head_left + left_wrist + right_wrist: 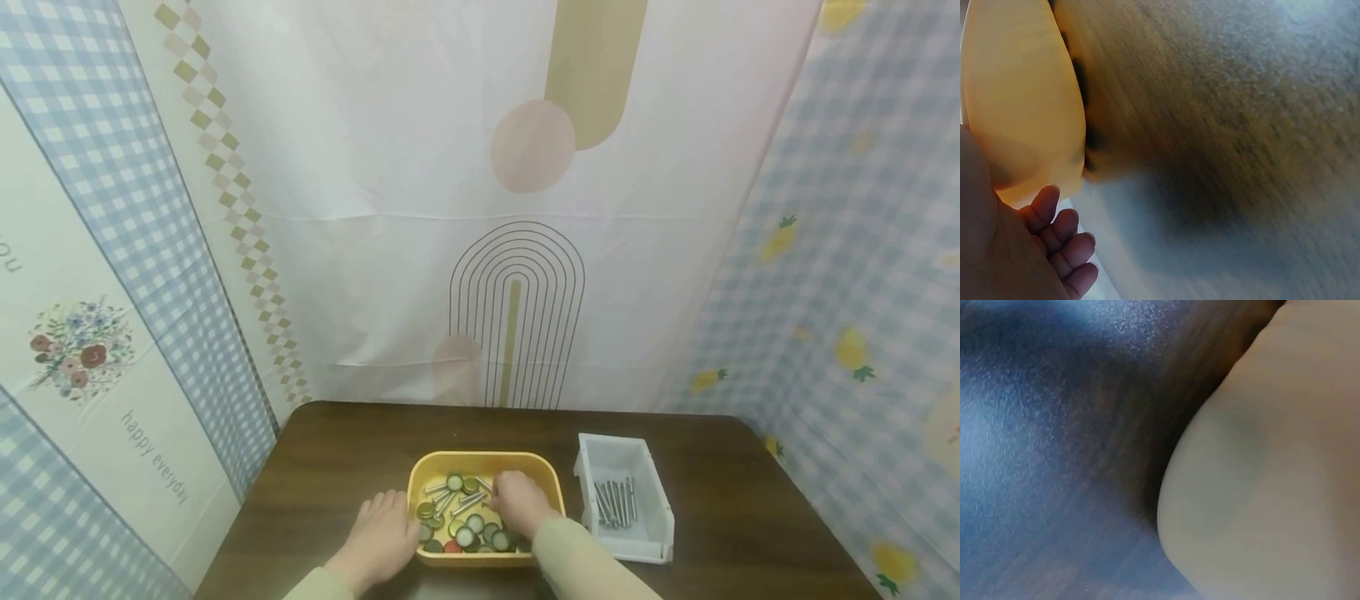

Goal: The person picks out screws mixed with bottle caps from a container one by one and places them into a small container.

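Note:
A yellow tray point(486, 460) holds bottle caps point(476, 523) and metal screws point(467, 505). My left hand point(384, 533) is at its left side, with the thumb side by the rim. In the left wrist view, the fingers point(1072, 245) of that hand lie beside the tray's outer wall point(1025, 94). My right hand point(522, 503) reaches over the right part of the tray, fingers bent down among the screws. Its fingertips are mostly hidden, so I cannot tell whether they pinch a screw. Only a pale sleeve point(1254, 481) and dark table surface fill the right wrist view.
To the right of the tray stands a white bin point(622, 546) with several long screws point(617, 502) in it. Both stand on a dark wooden table point(337, 450). A patterned cloth point(390, 250) hangs behind the table, with checked cloths on both sides.

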{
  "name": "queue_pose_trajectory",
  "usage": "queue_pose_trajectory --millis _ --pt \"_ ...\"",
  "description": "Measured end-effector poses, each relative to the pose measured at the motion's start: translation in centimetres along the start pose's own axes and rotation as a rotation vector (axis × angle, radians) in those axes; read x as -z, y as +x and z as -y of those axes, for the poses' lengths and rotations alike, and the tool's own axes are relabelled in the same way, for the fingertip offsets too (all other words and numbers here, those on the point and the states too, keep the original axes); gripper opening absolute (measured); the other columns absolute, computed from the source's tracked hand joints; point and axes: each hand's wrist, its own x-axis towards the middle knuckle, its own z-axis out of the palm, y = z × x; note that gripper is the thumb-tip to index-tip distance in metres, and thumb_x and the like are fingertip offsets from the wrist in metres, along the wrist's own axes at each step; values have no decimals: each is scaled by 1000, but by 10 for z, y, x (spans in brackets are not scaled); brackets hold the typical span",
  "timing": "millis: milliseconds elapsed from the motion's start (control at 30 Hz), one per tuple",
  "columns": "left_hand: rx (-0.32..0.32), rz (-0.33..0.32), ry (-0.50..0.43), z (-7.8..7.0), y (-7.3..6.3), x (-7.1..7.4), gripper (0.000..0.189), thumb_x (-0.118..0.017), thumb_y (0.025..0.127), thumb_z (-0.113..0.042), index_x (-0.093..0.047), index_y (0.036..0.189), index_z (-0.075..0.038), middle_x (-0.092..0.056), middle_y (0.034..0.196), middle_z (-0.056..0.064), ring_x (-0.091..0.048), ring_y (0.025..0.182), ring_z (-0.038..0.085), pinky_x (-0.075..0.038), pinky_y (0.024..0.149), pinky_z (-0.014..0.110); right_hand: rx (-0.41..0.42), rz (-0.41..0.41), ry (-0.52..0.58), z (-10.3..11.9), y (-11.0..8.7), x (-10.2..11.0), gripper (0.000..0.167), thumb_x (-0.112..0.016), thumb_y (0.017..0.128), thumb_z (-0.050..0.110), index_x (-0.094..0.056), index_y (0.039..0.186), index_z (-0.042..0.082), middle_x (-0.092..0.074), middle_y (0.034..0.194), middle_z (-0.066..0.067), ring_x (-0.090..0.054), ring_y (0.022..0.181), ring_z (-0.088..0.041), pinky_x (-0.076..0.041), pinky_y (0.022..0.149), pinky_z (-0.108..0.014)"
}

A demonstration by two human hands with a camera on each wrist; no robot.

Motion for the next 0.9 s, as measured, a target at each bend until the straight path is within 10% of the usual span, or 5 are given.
queue_pose_trajectory --millis 300,900 --pt "1 2 5 0 1 0 21 -52 89 -24 -52 92 -3 -42 81 3 -42 80 22 -35 78 47 35 -24 183 -1 -8 25 13 -58 91 6 -55 79 9 -51 69 4 -46 60 -10 -42 56 -28" --pt "-8 -12 1 -1 -2 3 22 -52 89 -24 -53 94 -2 -43 83 4 -43 82 23 -36 81 48 -154 -186 312 -54 -33 77 11 -58 95 10 -66 102 5 -64 90 0 -61 79 -12 -51 68 -31"
